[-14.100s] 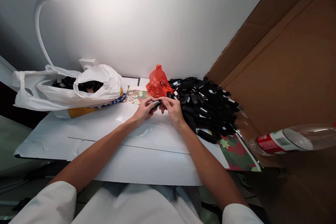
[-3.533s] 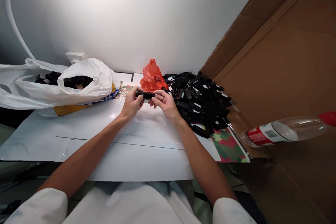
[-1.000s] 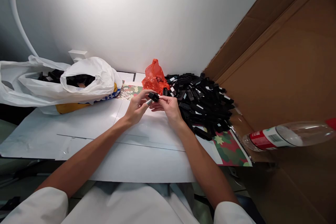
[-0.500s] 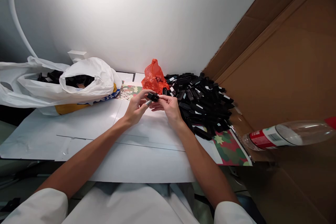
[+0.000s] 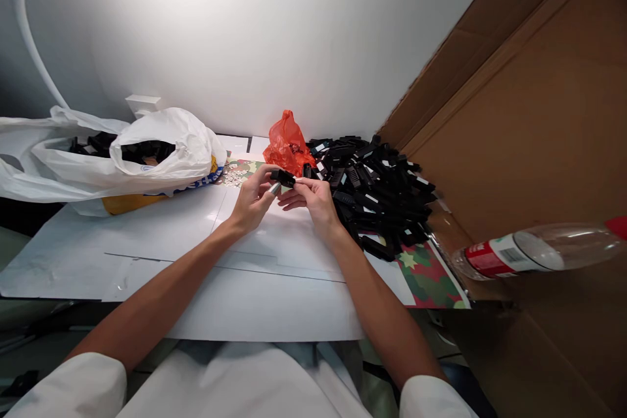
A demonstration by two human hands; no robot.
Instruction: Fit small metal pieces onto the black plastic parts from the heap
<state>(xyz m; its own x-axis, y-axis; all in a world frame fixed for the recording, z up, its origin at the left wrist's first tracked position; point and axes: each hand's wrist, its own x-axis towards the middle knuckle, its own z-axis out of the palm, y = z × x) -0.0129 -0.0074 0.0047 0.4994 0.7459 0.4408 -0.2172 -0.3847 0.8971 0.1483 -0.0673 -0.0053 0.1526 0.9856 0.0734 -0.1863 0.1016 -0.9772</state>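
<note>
Both my hands meet over the white sheet [image 5: 206,255] near the back of the table. My left hand [image 5: 252,199] pinches a small black plastic part [image 5: 283,177] and also carries a thin silvery tool [image 5: 274,189] between its fingers. My right hand [image 5: 311,199] is closed on the same black part from the right. Just to the right lies a big heap of like black parts [image 5: 377,189], some with white labels. An orange plastic bag [image 5: 287,147] stands right behind my hands.
A white plastic bag [image 5: 147,157] with more black parts lies at the left. Small pale bits [image 5: 232,176] lie on a camouflage-patterned mat [image 5: 426,277]. A cardboard wall [image 5: 529,111] closes the right side, with a plastic bottle [image 5: 529,251] lying by it. A lamp arm [image 5: 29,32] curves at the left.
Over the last second my hands stay in place and the black part tilts slightly between my fingers. Earlier it was held lengthwise between both hands.
</note>
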